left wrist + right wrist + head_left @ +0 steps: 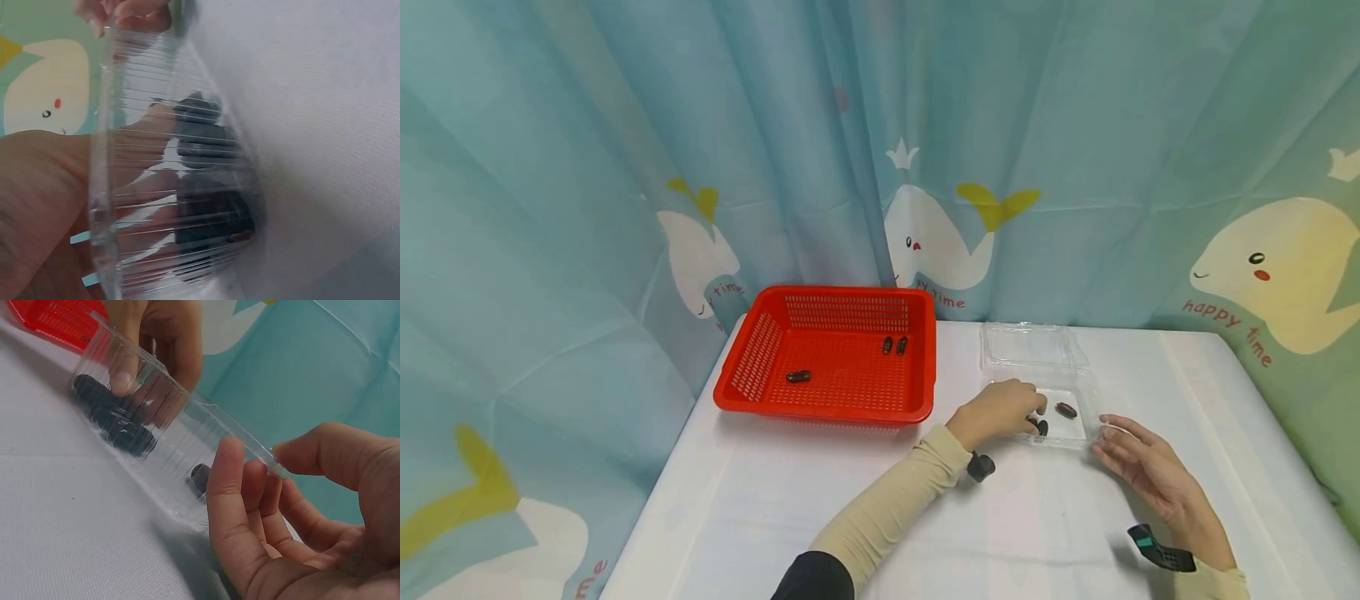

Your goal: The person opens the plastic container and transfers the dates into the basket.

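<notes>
A clear plastic box (1078,433) with its lid (1030,344) folded back stands on the table. Inside lie several dark oblong pieces that look like dates; a brown one (1066,410) is apart on the right. My left hand (1000,412) reaches into the box from the left, its fingertips down at the dark pieces (128,432); the wall and glare hide whether they pinch one. With thumb and fingers my right hand (1142,467) pinches the box's rim at the near right corner, as the right wrist view shows.
A red basket (741,358) stands left of the box at the back. It holds several date-like pieces: a dark pair (894,346) at the right, more at the front left. A whale-print curtain (820,150) hangs behind the white-covered table (790,500).
</notes>
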Motion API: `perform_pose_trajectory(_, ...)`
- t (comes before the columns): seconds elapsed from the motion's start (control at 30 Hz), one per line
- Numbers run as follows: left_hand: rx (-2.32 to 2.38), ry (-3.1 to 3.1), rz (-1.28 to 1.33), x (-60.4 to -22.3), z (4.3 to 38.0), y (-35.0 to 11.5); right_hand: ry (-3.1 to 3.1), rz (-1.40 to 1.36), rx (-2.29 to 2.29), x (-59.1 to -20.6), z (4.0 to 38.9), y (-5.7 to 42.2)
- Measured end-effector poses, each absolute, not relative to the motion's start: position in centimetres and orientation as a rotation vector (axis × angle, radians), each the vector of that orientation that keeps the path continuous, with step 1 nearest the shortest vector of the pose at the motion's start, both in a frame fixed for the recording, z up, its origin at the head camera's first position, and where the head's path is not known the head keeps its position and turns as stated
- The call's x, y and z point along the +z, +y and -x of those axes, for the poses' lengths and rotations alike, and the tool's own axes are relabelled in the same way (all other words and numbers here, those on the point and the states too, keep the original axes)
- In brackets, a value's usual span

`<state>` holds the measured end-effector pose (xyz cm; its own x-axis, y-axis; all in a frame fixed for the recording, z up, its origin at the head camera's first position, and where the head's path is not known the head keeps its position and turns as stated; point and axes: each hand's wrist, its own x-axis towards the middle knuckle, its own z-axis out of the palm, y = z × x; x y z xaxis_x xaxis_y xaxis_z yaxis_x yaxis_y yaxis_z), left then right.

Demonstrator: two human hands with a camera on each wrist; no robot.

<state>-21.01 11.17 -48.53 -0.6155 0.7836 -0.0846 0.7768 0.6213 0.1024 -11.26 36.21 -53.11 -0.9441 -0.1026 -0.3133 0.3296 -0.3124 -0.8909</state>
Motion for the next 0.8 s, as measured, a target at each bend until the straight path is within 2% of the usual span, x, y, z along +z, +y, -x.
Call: perform_pose_trajectory(0.8,0.109,2.729,-1.353,-49.13,21.4,11.26,1.678,-0.303,-2.302,-53.01,11.16,36.13)
